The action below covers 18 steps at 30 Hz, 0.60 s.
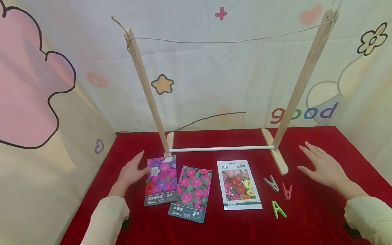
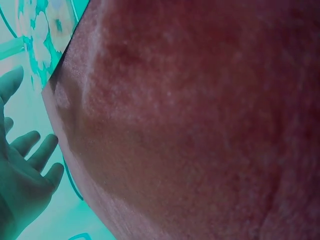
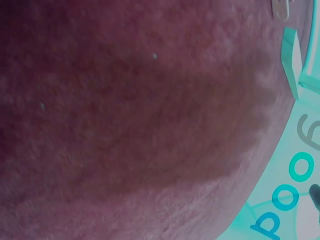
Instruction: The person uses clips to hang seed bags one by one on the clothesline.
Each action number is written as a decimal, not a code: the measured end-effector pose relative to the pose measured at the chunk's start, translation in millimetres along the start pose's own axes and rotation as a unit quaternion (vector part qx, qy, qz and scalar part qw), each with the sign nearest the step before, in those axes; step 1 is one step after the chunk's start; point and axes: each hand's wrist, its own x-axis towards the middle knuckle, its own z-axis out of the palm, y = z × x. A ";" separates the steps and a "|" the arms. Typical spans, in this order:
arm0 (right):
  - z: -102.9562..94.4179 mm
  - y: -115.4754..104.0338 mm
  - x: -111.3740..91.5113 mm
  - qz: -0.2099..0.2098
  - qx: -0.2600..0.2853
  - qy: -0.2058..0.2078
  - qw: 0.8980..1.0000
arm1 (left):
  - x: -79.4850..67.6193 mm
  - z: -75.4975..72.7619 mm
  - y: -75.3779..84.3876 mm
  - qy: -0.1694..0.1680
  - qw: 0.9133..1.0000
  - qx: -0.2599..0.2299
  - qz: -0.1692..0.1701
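My left hand (image 1: 132, 172) is beside the leftmost flower seed packet (image 1: 161, 180), its thumb at the packet's edge; whether they touch, I cannot tell. In the left wrist view its fingers (image 2: 42, 150) are spread, holding nothing. A pink-flowered seed packet (image 1: 193, 190) lies partly against the first one, and a white-bordered seed packet (image 1: 240, 185) is further right. Three clothespins lie between that packet and my right hand (image 1: 326, 166): grey (image 1: 272, 183), pink (image 1: 287, 191) and green (image 1: 278, 209). The right hand, fingers extended, is to the right of the wooden stand and holds nothing.
Behind the packets stands a wooden stand with two posts, a left post (image 1: 148, 92) and a right post (image 1: 306, 78). Twine (image 1: 214, 42) sags between their tops, and a white rod (image 1: 220, 148) joins them low down. A red cloth (image 1: 232, 228) covers the table before a printed curtain (image 1: 214, 85).
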 end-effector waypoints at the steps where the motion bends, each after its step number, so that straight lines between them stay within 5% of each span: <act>1: 0.7 -1.5 -0.6 -0.002 0.002 -0.003 1.000 | 0.0 0.2 0.3 -0.002 1.000 -0.009 -0.003; 18: 7.9 -21.6 -11.0 0.027 0.057 -0.102 0.993 | 3.7 8.0 2.9 0.008 0.998 -0.059 -0.003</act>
